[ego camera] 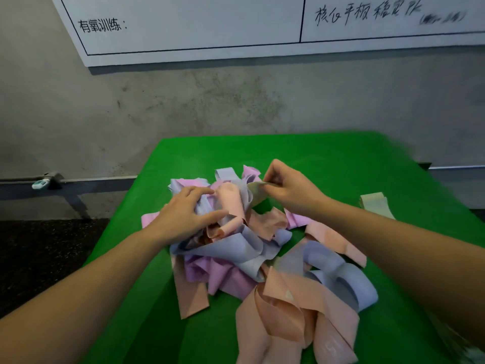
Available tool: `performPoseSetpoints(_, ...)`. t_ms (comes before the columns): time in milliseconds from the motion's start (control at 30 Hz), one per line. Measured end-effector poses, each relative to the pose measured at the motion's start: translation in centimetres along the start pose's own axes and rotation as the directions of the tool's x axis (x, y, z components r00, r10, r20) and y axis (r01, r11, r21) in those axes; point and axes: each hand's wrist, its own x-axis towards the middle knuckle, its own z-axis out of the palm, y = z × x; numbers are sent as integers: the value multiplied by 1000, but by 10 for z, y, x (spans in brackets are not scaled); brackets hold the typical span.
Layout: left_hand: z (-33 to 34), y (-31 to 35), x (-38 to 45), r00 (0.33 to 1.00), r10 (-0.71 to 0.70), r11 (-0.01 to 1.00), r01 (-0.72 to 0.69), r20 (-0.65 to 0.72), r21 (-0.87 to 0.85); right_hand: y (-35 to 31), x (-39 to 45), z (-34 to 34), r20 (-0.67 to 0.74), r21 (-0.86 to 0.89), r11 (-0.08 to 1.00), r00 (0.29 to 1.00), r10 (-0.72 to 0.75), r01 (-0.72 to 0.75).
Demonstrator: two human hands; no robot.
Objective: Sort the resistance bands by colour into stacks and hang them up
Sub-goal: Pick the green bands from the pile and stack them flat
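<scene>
A tangled heap of resistance bands [249, 248] in peach, lilac-blue and pink lies on a green table [328, 151]. My left hand [183, 214] rests flat on the heap's left top, fingers spread and pressing the bands down. At the heap's far side my right hand [286, 190] pinches the end of a pale yellow-green band [256, 191], which is lifted slightly out of the pile. Another pale yellow-green band [376, 204] lies apart at the table's right edge.
A grey concrete wall stands close behind the table, with a white board [236, 30] bearing writing mounted high on it. A metal rail [78, 181] runs along the wall at the left. Dark floor [39, 258] lies left of the table.
</scene>
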Motion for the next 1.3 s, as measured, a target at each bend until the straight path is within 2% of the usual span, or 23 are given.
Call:
performPoseSetpoints(100,-4,32,-8,1000,-13,997,11,22,82,-20,-16,-10,-36,42,999,999,-15,17)
performPoseSetpoints(267,8,61,-21,1000,9,961,-7,-4,277,-49,-29,-30,-204,179,984,978,46,-9)
performPoseSetpoints(367,13,60,-23,999,-20,933,5,39,361,-66,-35,-44,-216,275,961,973,77,-15)
performPoseSetpoints(433,12,62,-24,997,-54,933,30,58,358,-76,-39,-56,-207,370,928,970,129,-44)
performPoseSetpoints(533,7,69,-26,998,-35,981,43,-46,191,-94,-41,-74,-215,537,839,949,229,-81)
performPoseSetpoints(633,4,79,-29,970,-54,998,60,-238,15,-112,-44,-88,-174,739,671,944,280,-63)
performPoseSetpoints(733,3,88,-36,963,-65,997,50,-263,-62,-125,-49,-102,-141,810,586,960,241,-28)
performPoseSetpoints(900,-1,112,-62,969,50,992,-76,-241,-100,-146,-66,-118,-139,809,587,964,227,-21)
performPoseSetpoints(1000,-4,132,-79,982,65,956,-112,-178,-271,-153,-85,-125,-119,792,610,972,204,-31)
performPoseSetpoints(1100,-17,161,-97,986,127,799,-164,-104,-578,-155,-106,-127,-67,754,655,986,151,-49)
performPoseSetpoints(1167,-23,179,-106,980,188,678,-172,-58,-714,-156,-120,-127,-43,741,669,990,134,-59)
performPoseSetpoints(1200,-25,187,-110,976,209,652,-187,-63,-735,-158,-127,-127,-35,744,666,991,132,-62)
performPoseSetpoints(1300,-28,204,-120,966,175,712,-258,-192,-653,-162,-147,-129,-20,748,660,992,126,-69)
